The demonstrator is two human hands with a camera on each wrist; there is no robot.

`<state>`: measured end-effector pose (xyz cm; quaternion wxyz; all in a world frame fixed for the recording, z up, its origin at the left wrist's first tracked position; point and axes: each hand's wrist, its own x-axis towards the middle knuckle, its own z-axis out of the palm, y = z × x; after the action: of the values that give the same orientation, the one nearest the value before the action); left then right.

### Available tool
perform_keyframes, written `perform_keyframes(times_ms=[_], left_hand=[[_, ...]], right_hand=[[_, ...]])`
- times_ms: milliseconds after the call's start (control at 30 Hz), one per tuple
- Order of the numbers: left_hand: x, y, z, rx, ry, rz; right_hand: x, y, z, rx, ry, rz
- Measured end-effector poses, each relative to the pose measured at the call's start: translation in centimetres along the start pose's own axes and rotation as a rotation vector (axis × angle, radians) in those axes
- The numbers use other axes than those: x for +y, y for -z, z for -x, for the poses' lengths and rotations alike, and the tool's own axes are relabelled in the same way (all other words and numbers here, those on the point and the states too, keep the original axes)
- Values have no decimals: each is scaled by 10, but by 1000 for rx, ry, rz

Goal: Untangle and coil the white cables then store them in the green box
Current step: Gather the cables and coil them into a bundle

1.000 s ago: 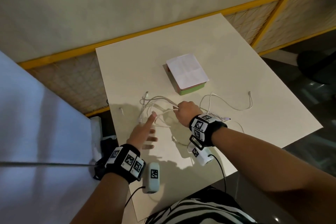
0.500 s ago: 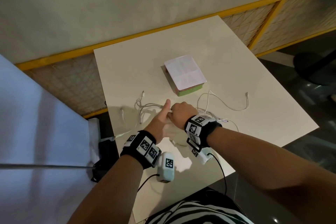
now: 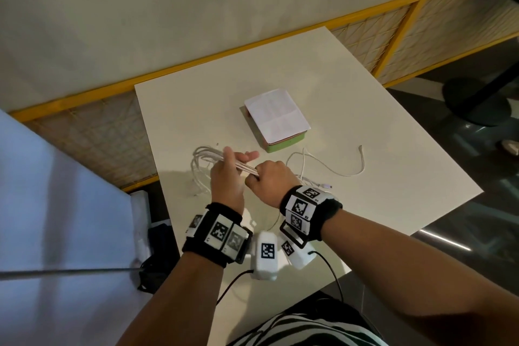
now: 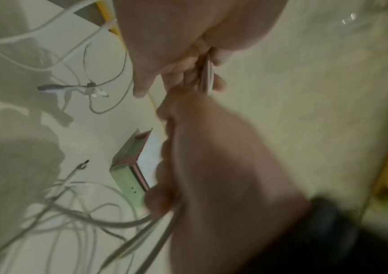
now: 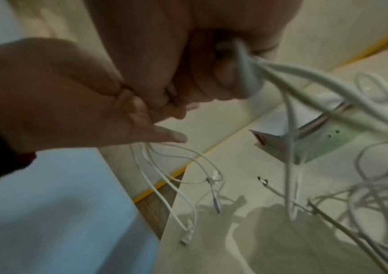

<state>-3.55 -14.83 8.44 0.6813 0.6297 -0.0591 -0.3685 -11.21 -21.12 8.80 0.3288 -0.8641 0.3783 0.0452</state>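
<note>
Several tangled white cables [image 3: 246, 170] are stretched as a bundle between my two hands, above the white table [image 3: 365, 126]. My left hand [image 3: 238, 159] holds the bundle between thumb and fingers, and loops [image 3: 200, 161] hang from it to the left. My right hand [image 3: 266, 180] grips the other end in a fist, with loose cable [image 3: 337, 170] trailing to the right on the table. In the right wrist view the strands [image 5: 305, 77] run out of the right fist. The green box [image 3: 283, 146] lies just behind the hands, with a white paper sheet [image 3: 276, 115] on top.
A cable end with a plug [image 3: 361, 149] lies to the right of the box. The table's left edge [image 3: 151, 149] is close to the hanging loops. A yellow-framed mesh panel [image 3: 92, 135] and a wall stand behind. A black chair base [image 3: 477, 104] stands on the floor at right.
My left hand has moved right from the table to the right hand and taken hold of the cable bundle. Both hands have lifted the cables off the table.
</note>
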Motion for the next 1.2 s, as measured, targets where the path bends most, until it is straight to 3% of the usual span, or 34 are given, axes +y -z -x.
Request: perform_keyframes(times_ms=[133,233,400,533,700,1000,1200], left_hand=[[22,-2,-3,31,145,355],[42,4,-9,99,156,470],[59,18,-20,132,96,478],[80,33,-27,150,7,529],[85,49,-35,164,-24,567],[74,61,-41,239,5,615],[78,69,-42,298,-3,645]], right_hand=[[9,2,-6,-53,-39,-107],[17,10,-5,-67,16,-123],[30,14,-2,-95,90,-48],[52,13,-2,-175,59,43],[85,3,7,-179,133,-81],[105,2,11,-288,-96,57],[122,11,9,-280,-97,-118]])
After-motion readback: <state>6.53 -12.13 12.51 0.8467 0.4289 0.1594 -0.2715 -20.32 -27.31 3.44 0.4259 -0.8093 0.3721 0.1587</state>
